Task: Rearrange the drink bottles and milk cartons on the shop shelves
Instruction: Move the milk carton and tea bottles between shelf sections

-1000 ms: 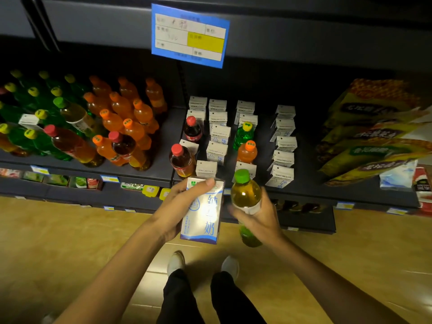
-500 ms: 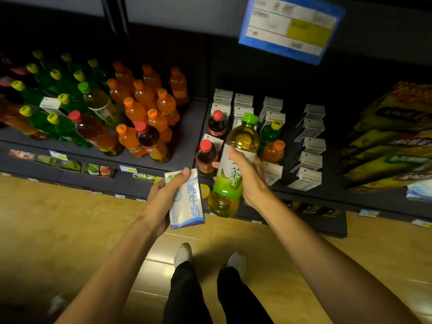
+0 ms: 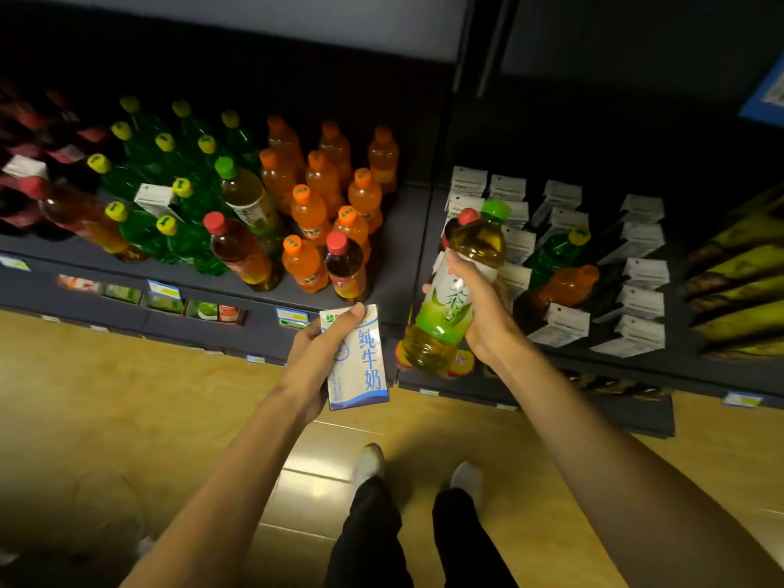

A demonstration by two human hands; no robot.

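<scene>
My left hand (image 3: 316, 358) grips a white and blue milk carton (image 3: 360, 362) in front of the shelf edge. A green-capped green tea bottle (image 3: 456, 290) is held tilted in my right hand (image 3: 479, 307), over the front of the right shelf section. On the left shelf section (image 3: 407, 231) stand orange soda bottles (image 3: 324, 184), green bottles with yellow caps (image 3: 186, 210), red-capped tea bottles (image 3: 239, 252) and one stray milk carton (image 3: 155, 199). The right section holds rows of milk cartons (image 3: 636, 273), with a green bottle (image 3: 560, 252) and an orange bottle (image 3: 566, 286) among them.
Yellow snack bags (image 3: 738, 282) lie at the far right of the shelf. A lower shelf (image 3: 169, 301) with small packets runs under the bottles. Price tags (image 3: 290, 316) line the shelf front. The wooden floor (image 3: 127, 409) and my shoes (image 3: 371, 462) are below.
The view has swung left. My right hand has raised the green tea bottle from low in front of me up to the shelf front. My left hand still holds the carton.
</scene>
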